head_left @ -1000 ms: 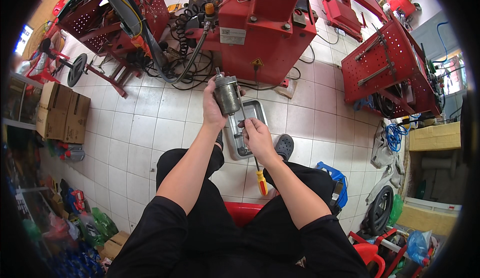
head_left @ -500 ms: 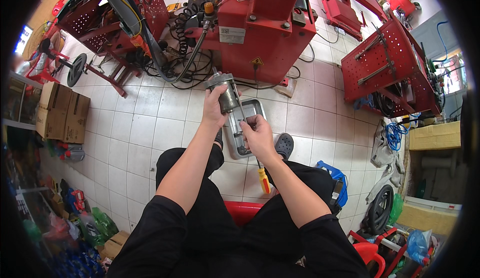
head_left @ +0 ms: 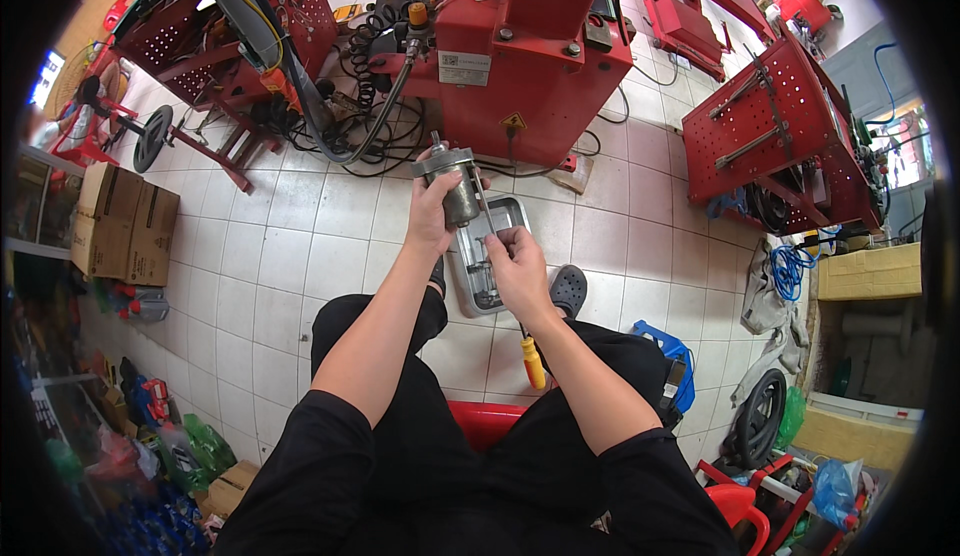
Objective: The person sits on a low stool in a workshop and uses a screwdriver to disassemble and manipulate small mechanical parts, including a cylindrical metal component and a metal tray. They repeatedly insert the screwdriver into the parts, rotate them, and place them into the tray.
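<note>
My left hand [head_left: 430, 218] is wrapped around a grey metal cylinder [head_left: 459, 200], perhaps a small motor. It has a wider flanged end with a short shaft at its far end. My right hand [head_left: 519, 274], fingers closed, pinches a thin metal rod [head_left: 487, 214] that runs up along the cylinder's right side. A screwdriver [head_left: 534, 363] with a yellow and red handle sticks out below my right hand. Its dark shaft passes up behind the hand, where its grip is hidden. Beneath both hands a metal tray [head_left: 513, 214] with some small parts sits on the floor.
A red machine base [head_left: 540, 106] with hoses and cables stands ahead. Red perforated stands [head_left: 745, 146] are at far right and far left. Cardboard boxes [head_left: 125, 226] stand on the left. A blue object [head_left: 672, 361] is beside my right knee, and a small wheel [head_left: 762, 418] lies lower right.
The cylinder's far end has tilted slightly, shifting to the right and a little nearer. The screwdriver handle has moved slightly right with my right hand. Both hands keep their holds.
</note>
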The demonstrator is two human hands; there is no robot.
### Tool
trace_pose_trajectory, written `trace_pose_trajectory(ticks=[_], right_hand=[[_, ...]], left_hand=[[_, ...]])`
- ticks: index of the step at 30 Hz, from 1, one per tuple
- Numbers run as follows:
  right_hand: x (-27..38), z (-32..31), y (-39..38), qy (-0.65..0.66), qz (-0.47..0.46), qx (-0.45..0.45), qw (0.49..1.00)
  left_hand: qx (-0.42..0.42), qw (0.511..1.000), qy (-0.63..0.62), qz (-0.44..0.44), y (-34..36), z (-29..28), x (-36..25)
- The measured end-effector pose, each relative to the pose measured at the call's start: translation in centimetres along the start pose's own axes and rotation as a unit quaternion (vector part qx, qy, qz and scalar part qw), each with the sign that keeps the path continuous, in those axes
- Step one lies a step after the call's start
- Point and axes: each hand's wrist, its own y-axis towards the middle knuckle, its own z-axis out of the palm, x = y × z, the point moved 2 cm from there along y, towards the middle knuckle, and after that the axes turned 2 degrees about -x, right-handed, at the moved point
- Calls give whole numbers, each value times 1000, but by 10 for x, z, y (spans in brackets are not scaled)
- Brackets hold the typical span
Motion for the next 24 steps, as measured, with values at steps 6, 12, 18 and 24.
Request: trace_pose_trajectory(ticks=[6, 12, 18, 24], right_hand=[[5, 2, 0, 64, 47, -27, 996], [0, 0, 1, 15, 15, -29, 999], [-1, -3, 2, 163, 125, 26, 978], [-2, 3, 1, 108, 39, -9, 993]], left_hand=[[-4, 1000, 8, -1, 0, -1, 4], [-6, 1000, 7, -5, 1, -2, 6], [-1, 1000, -2, -2, 0, 0, 6], [-2, 1000, -5, -7, -2, 1, 7]])
